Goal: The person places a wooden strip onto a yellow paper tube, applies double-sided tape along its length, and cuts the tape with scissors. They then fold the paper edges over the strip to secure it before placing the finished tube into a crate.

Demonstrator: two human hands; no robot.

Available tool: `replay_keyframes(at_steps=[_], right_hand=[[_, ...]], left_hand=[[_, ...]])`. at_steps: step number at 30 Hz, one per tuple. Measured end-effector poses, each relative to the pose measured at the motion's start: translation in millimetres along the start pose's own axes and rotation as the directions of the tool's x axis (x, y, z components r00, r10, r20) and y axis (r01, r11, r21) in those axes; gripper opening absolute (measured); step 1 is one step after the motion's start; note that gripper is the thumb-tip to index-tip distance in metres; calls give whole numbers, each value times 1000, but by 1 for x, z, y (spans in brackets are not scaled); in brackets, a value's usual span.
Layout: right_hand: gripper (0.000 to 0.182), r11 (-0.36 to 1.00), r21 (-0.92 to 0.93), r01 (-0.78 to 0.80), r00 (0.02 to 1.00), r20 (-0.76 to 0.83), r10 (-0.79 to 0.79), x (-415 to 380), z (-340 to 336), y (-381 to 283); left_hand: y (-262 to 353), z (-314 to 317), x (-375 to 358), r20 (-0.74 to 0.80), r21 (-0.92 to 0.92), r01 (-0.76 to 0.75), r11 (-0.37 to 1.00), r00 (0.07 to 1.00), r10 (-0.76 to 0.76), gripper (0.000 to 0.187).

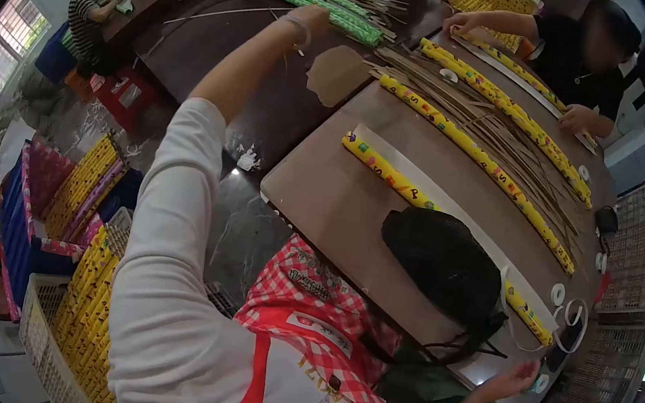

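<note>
My left hand point(312, 25) reaches far forward, its fingers at the green patterned rolls point(348, 20) on the dark table; what it holds, if anything, is hidden. Low at the right, my right hand point(510, 382) is over the near table edge, beside a small teal-rimmed tape roll point(540, 384). A yellow patterned roll point(385, 169) with a white strip along it lies on the brown table, partly covered by a black bag point(442, 260). Beyond it lie another yellow roll point(469, 152) and a bundle of thin brown strips point(503, 149).
Across the table a co-worker point(594, 58) handles a white strip and a yellow roll. Crates of yellow rolls point(42, 319) stand at the lower left, near a red stool point(124, 98). Wire baskets point(588, 395) line the right side. Two other people are at the far left.
</note>
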State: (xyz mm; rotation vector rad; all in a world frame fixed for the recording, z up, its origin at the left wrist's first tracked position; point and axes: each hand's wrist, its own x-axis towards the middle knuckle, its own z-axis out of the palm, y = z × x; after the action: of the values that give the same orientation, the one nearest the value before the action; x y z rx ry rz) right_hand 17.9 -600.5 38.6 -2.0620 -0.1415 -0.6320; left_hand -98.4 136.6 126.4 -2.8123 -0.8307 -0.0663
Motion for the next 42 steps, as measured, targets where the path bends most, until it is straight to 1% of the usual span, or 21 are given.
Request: replay_keyframes(at_steps=[3,4,7,9,11,12,15,17,18,19,20,21,22,24,25,27,29,31,34,37,42], right_hand=[[30,960,246,132,984,85,-157,11,30,-62],[28,928,313,203,959,128,-252,13,41,-87],[26,816,473,332,852,221,-475,7,73,-168],[28,615,477,628,593,220,-775,2,91,-229],[34,472,589,656,466,175,-867,-10,120,-278],[39,419,643,641,425,158,-891,-18,134,-303],[42,391,623,677,414,116,-903,-47,166,-354],[43,378,895,237,427,254,-868,-61,178,-361],[43,384,892,240,436,254,-863,-62,167,-360],[41,347,847,403,419,167,-893,-61,146,-356],[38,305,774,555,384,87,-919,-59,121,-352],[32,309,720,621,290,155,-944,-56,91,-345],[26,310,664,681,200,238,-950,-51,62,-338],[14,332,614,716,68,412,-909,-38,24,-318],[12,369,594,715,43,490,-871,-31,13,-304],[7,562,559,610,83,660,-747,-12,-1,-270],[11,961,243,135,275,922,-272,6,-23,-247],[17,989,149,-23,342,930,-132,29,-32,-196],[18,945,-93,-315,339,918,204,40,-38,-170],[21,866,-143,-480,306,897,318,33,-23,-147],[22,861,-110,-496,271,923,274,29,-4,-122]], left_hand=[[-11,-78,-56,-115,-266,94,959,985,-129,25],[-24,-87,-66,-161,-324,7,946,985,-63,30],[-5,-143,-124,-87,-626,-4,780,994,-65,36],[21,-180,-164,120,-750,160,642,987,-106,32],[40,-193,-196,-56,-798,-98,595,994,89,30],[53,-201,-212,-59,-796,-108,595,993,101,30],[90,-224,-249,-149,-902,-225,369,963,222,23],[103,-231,-267,-147,-885,-222,408,967,207,22],[107,-225,-275,-187,-920,-234,315,967,173,18],[106,-222,-282,-187,-919,-239,314,965,185,18],[104,-219,-288,-246,-814,-339,472,937,250,16],[103,-213,-294,-285,-677,-429,598,902,324,13],[105,-198,-299,-211,-820,-359,445,914,347,11],[118,-175,-305,-98,-933,-256,254,857,507,12],[125,-150,-305,-169,-922,-334,197,803,571,13],[138,-124,-304,-66,-957,-229,178,768,637,13],[145,-94,-299,74,-987,-47,156,720,690,17],[151,-78,-288,107,-992,27,123,694,712,17],[162,-58,-266,171,-984,151,90,704,689,19],[169,-42,-244,234,-972,212,105,784,575,21],[168,-21,-228,337,-937,349,32,873,354,25]])
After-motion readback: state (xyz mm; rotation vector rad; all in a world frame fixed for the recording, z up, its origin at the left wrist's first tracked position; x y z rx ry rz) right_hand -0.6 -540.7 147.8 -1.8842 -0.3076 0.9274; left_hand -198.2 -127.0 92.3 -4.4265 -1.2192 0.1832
